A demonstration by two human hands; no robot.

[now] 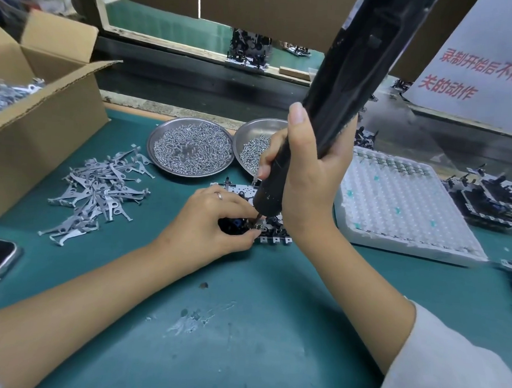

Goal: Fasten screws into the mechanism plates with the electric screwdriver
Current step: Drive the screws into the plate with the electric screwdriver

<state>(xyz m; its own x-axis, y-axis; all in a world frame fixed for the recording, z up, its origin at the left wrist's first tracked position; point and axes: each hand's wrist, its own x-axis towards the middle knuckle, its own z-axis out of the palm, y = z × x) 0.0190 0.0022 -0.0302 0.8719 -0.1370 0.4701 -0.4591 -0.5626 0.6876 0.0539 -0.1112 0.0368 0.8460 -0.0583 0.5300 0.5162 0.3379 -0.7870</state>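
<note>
On green mat, right hand gripping electric screwdriver, left fingers pinching mechanism plate

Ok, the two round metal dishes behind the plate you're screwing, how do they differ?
The left dish is heaped almost rim to rim with small silvery parts; the right dish holds a thinner scatter of screws, with bare metal showing. The left dish lies flat and in full view; the right dish looks tipped and is partly hidden behind the right hand and electric screwdriver. Both are shallow, shiny, and sit on the green mat.
</note>
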